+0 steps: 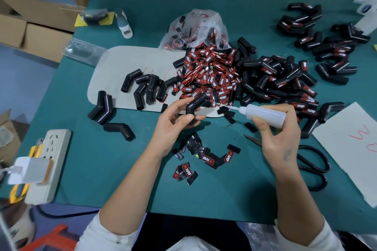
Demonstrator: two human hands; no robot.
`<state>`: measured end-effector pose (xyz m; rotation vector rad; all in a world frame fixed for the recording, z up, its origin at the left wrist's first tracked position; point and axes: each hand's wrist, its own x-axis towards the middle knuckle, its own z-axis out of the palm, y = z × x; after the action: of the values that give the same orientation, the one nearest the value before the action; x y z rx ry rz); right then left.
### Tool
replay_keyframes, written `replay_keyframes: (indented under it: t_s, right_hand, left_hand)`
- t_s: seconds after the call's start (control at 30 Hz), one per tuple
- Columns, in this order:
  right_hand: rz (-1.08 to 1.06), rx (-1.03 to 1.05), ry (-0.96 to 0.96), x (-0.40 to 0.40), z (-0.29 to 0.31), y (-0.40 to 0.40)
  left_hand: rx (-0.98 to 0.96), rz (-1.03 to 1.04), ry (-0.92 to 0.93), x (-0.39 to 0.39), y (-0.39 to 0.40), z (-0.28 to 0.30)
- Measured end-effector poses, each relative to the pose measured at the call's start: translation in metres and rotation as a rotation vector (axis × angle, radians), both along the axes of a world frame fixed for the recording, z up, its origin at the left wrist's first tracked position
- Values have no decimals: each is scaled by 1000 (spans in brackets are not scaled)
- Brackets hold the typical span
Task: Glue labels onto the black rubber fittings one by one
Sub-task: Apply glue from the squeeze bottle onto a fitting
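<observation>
From the head camera, looking down on a green table [114, 169], the left hand [175, 126] sits just left of the frame's centre and holds a black bent rubber fitting [196, 105], its fingers curled round the lower end and the thumb laid across the front. The right hand [279, 128], right of centre, grips a clear squeeze bottle of glue [265, 114] with fingers wrapped round the body and the thumb pressed against its near side; the bottle lies almost level with its thin nozzle pointing left toward the fitting, the tip close to it, though whether it touches cannot be told. Behind the hands, in the middle of the frame, lies a big heap of red-and-black labels [208, 75] spilling from a crumpled clear plastic bag [200, 28]. A few loose labels [206, 159] lie on the table between the forearms. Bare fittings [142, 85] rest on a grey mat [114, 63] to the left of the heap, and labelled fittings [285, 79] are piled to the right, with more in the upper right. Black-handled scissors [312, 163] lie just right of the right wrist, near a grey sheet [350, 149] with red marks. A white power strip [51, 161] sits at the lower left edge.
</observation>
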<state>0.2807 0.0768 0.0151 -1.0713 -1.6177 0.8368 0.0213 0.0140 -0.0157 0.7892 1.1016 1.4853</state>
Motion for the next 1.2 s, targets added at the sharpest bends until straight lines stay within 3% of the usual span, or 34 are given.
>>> replay_keyframes:
  t_s: [1.2]
  right_hand:
    - [52,-28,13,-6,6,-4]
  left_hand:
    - [14,-39,25,-1,0,-1]
